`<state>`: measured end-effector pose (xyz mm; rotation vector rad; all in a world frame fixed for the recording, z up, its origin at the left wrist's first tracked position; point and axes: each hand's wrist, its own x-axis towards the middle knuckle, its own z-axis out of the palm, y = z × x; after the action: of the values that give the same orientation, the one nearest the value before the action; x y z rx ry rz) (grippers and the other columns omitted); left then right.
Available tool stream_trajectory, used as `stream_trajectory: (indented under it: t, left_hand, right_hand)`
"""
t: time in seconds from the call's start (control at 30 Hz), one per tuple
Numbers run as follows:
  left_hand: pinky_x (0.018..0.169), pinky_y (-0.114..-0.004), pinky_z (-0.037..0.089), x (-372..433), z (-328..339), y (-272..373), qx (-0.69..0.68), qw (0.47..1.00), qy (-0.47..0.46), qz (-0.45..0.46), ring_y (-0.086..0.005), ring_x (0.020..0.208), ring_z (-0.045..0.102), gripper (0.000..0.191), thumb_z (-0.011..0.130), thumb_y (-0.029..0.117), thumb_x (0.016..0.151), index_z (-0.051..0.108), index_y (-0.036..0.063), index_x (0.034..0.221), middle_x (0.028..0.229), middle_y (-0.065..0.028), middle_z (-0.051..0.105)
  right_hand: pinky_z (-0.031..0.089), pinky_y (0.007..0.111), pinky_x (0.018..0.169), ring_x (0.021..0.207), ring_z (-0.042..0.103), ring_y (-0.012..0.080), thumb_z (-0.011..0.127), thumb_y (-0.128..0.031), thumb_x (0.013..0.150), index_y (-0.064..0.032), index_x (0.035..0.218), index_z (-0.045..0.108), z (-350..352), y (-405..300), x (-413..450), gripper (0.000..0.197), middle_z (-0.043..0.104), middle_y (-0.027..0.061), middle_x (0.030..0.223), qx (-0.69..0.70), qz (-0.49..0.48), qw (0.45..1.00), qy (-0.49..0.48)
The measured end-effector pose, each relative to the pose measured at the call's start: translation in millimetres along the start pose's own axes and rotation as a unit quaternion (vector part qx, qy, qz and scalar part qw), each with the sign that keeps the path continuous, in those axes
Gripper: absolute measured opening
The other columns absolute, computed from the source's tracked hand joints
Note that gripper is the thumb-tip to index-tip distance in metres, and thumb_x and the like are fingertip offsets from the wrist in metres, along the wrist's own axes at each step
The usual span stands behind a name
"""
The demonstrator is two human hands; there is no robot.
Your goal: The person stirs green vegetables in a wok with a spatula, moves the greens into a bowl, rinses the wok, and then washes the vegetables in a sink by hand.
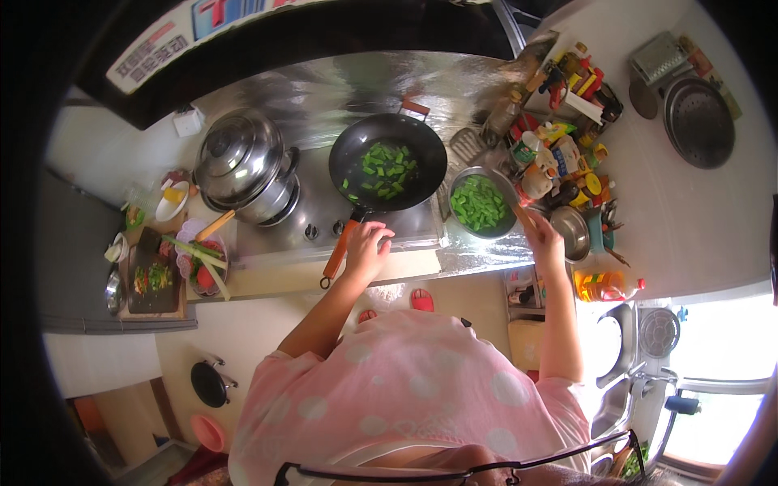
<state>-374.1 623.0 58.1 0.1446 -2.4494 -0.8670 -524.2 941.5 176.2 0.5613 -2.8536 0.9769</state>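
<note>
My right hand [547, 240] grips the wooden handle [525, 217] of a small metal pan. Cut green vegetable pieces [477, 203] fill much of that pan [506, 182], which is at the right end of the stove. Beside the orange-brown handle [339, 254] of a black wok [349, 143] is my left hand [368, 246], fingers apart and not wrapped around it; whether it touches the handle is unclear. More green pieces [389, 170] lie scattered in the wok, which sits over the stove's right side.
A lidded steel pot [243, 164] occupies the left burner. Farther left are a plate of vegetables [188, 234] and a dark cutting board [152, 294] with chopped bits. A slotted spatula [467, 144], crowded seasoning bottles [556, 158] and an oil bottle [602, 285] are on the right.
</note>
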Motion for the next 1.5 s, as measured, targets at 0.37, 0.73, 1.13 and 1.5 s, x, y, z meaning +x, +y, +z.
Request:
stream_trajectory:
  t: [0.37, 0.73, 1.13, 1.5]
  left_hand:
    - [0.083, -0.040, 0.034, -25, -31, -10, 0.046, 0.994, 0.077, -0.069, -0.0253, 0.095, 0.050, 0.020, 0.064, 0.008, 0.068, 0.058, 0.0141, 0.087, 0.098, -0.0053, 0.053]
    - [0.085, -0.041, 0.033, -34, -39, -8, 0.108, 0.977, 0.092, -0.158, -0.0248, 0.097, 0.049, 0.019, 0.063, 0.009, 0.068, 0.060, 0.0151, 0.086, 0.098, -0.0044, 0.054]
    - [0.084, -0.040, 0.033, -28, -48, -4, 0.139, 0.972, 0.107, -0.154, -0.0258, 0.094, 0.050, 0.019, 0.062, 0.009, 0.070, 0.060, 0.0148, 0.088, 0.097, -0.0053, 0.056]
    - [0.084, -0.040, 0.034, -27, -46, -10, 0.116, 0.981, 0.095, -0.123, -0.0260, 0.095, 0.050, 0.020, 0.062, 0.009, 0.069, 0.059, 0.0146, 0.088, 0.098, -0.0054, 0.055]
  right_hand:
    - [0.048, 0.035, 0.068, 0.072, 0.061, 0.0295, 0.057, -0.040, 0.077, -0.0115, 0.084, 0.067, 36, -91, 156, 0.031, 0.063, 0.0117, 0.074, -0.215, -0.106, 0.945, -0.223]
    - [0.030, 0.023, 0.034, 0.038, 0.043, 0.0076, 0.060, -0.026, 0.081, -0.0102, 0.099, 0.065, 134, 4, 160, 0.024, 0.050, 0.0007, 0.050, 0.162, 0.188, 0.902, -0.353]
    - [0.035, 0.020, 0.042, 0.045, 0.046, 0.0044, 0.060, -0.017, 0.079, -0.0064, 0.103, 0.062, 202, -19, 110, 0.026, 0.052, -0.0017, 0.053, 0.303, 0.085, 0.908, -0.275]
    - [0.036, 0.021, 0.045, 0.048, 0.045, 0.0043, 0.059, -0.015, 0.080, -0.0059, 0.106, 0.061, 161, -33, 75, 0.027, 0.052, -0.0013, 0.056, 0.288, 0.067, 0.923, -0.246]
